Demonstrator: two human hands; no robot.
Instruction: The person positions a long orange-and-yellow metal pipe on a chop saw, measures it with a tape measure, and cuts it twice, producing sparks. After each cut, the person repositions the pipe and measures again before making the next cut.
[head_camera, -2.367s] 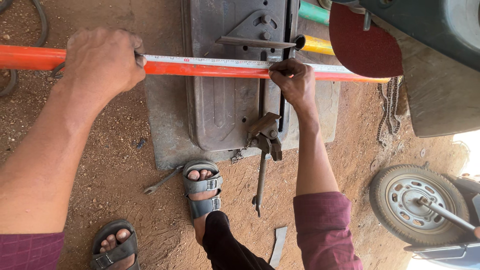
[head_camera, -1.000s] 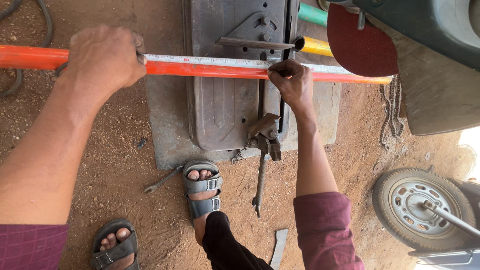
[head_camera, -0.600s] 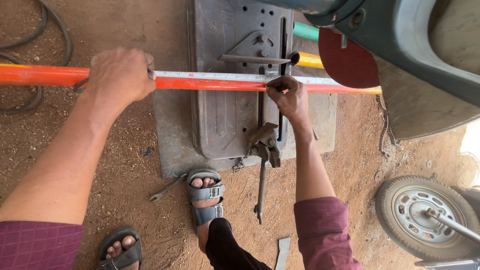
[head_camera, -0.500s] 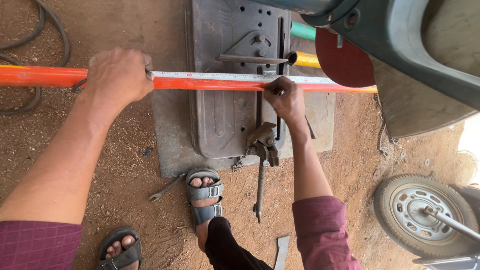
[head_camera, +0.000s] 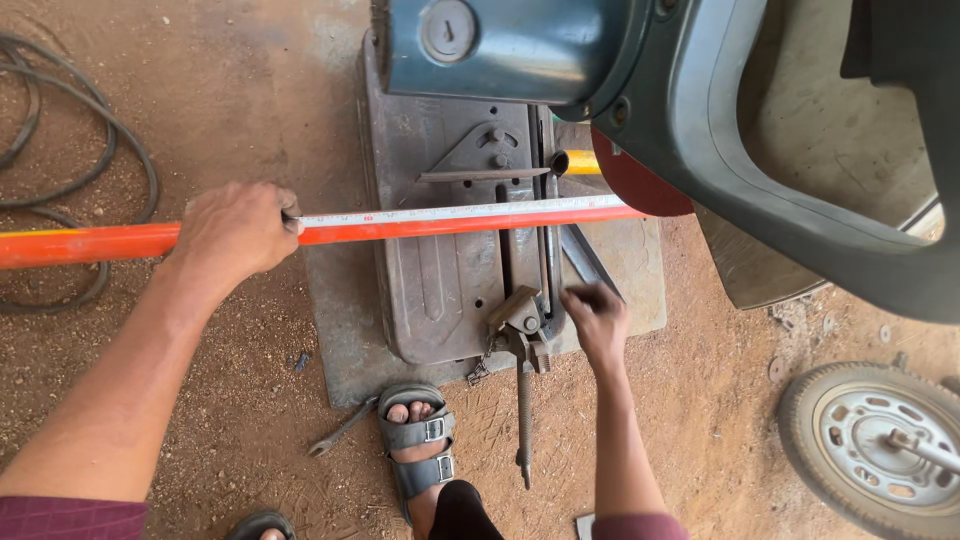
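A long orange pipe lies across the grey base of a cut-off saw. A white tape measure blade runs along its top. My left hand grips the pipe and pins the tape's end to it, left of the base. The pipe's right end meets the red cutting disc under the blue saw housing. My right hand is blurred, off the pipe, at the base's near edge beside the vise clamp, with nothing in it.
The vise's long handle points toward my sandalled foot. A wrench lies in the dirt left of the foot. A yellow pipe end sits behind the disc. Black cable loops at left; a small wheel lies at lower right.
My right hand has let go of the tape on the pipe and dropped toward the vise clamp. The view tilted, and the saw housing now fills the top right.
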